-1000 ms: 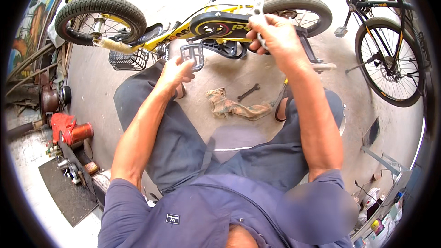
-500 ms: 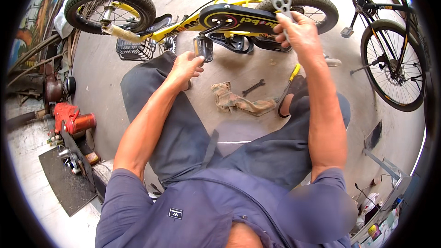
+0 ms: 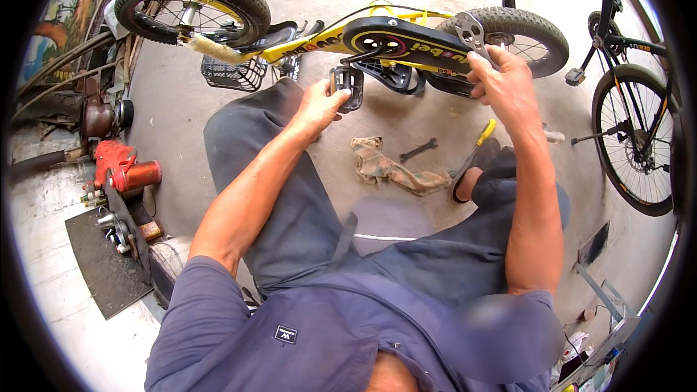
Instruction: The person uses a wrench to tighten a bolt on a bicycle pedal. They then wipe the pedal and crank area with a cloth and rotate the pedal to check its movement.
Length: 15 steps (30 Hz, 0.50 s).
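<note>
A small yellow and black children's bicycle lies upside down or on its side before me, its chain guard facing me. My left hand has its fingers on the near black pedal, thumb against the pedal's edge. In my right hand is a flat grey multi-hole wrench, its holed head pointing up and away in front of the chain guard and rear wheel. The fingers are wrapped round the wrench's lower part, which they partly hide.
On the floor between my feet lie a camouflage cloth, a dark open-ended wrench and a yellow-handled screwdriver. A larger black bicycle stands at the right. Red machinery and a dark metal plate are at the left.
The whole view has shifted, so the bicycle appears further right and lower. My left hand has closed onto the pedal; the right hand still holds the wrench, its head tilted more to the right.
</note>
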Tool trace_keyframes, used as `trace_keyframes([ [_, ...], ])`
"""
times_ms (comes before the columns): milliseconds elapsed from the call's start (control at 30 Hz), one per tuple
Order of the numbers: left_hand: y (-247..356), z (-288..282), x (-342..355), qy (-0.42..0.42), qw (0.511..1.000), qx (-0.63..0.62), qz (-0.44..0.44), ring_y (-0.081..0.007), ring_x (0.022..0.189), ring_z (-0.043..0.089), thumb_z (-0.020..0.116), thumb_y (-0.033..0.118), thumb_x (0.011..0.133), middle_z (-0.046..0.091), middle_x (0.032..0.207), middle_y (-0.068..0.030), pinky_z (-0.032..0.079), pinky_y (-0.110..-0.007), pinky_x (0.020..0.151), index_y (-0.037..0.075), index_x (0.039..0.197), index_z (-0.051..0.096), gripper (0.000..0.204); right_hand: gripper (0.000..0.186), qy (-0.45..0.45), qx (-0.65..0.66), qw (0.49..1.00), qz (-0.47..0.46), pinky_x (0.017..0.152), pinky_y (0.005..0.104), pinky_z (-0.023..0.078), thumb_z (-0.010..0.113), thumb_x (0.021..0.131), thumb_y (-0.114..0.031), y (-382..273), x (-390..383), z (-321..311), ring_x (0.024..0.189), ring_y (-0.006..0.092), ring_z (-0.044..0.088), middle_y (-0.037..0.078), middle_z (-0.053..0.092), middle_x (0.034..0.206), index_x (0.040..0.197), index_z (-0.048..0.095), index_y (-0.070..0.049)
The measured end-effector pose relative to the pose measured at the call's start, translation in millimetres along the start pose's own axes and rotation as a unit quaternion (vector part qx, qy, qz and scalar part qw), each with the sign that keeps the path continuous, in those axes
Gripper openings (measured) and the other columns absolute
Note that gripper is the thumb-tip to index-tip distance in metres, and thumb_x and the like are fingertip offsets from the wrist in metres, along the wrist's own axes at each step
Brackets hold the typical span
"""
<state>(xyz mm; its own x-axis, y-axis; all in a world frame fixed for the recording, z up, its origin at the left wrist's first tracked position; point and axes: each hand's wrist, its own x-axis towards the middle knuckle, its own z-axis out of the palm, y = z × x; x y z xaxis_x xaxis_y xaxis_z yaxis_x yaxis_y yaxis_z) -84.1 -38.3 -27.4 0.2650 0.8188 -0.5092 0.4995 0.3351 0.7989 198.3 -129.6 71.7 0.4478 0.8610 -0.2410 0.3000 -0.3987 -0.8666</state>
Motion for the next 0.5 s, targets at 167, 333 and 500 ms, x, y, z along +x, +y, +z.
trace_keyframes([
  [167, -5.3, -4.5, 4.4, -0.004, 1.000, 0.021, -0.005, -0.0139, 0.071, 0.064, 0.062, 0.023, 0.087, 0.066, 0.087, -0.0083, 0.052, -0.029, 0.060, 0.002, 0.104, 0.058, 0.028, 0.026, -0.019, -0.013, 1.000, -0.010, 0.048, 0.0207, 0.043, 0.061, 0.090, -0.026, 4.0, 2.5, 2.0, 0.055, 0.0065, 0.056, 0.002, 0.062, 0.071, 0.102, 0.066, -0.003],
  [333, 1.2, -1.4, -6.3, -0.026, 0.999, 0.017, -0.007, -0.0154, 0.073, 0.065, 0.061, 0.025, 0.088, 0.066, 0.089, -0.0083, 0.052, -0.029, 0.062, 0.002, 0.107, 0.056, 0.031, 0.026, -0.033, -0.106, 0.992, -0.064, 0.055, 0.0293, 0.046, 0.061, 0.089, -0.025, 21.2, 8.8, 4.0, 0.057, 0.0117, 0.057, 0.006, 0.061, 0.067, 0.095, 0.066, -0.001],
  [500, -12.4, -14.9, -13.3, -0.049, 0.995, 0.085, -0.022, -0.0147, 0.071, 0.063, 0.062, 0.027, 0.087, 0.064, 0.085, -0.0083, 0.050, -0.029, 0.061, 0.001, 0.110, 0.057, 0.035, 0.023, -0.031, -0.249, 0.951, -0.182, 0.073, 0.0435, 0.048, 0.059, 0.086, -0.023, 22.8, 1.3, 10.6, 0.079, 0.0377, 0.062, 0.020, 0.064, 0.080, 0.094, 0.067, -0.003],
])
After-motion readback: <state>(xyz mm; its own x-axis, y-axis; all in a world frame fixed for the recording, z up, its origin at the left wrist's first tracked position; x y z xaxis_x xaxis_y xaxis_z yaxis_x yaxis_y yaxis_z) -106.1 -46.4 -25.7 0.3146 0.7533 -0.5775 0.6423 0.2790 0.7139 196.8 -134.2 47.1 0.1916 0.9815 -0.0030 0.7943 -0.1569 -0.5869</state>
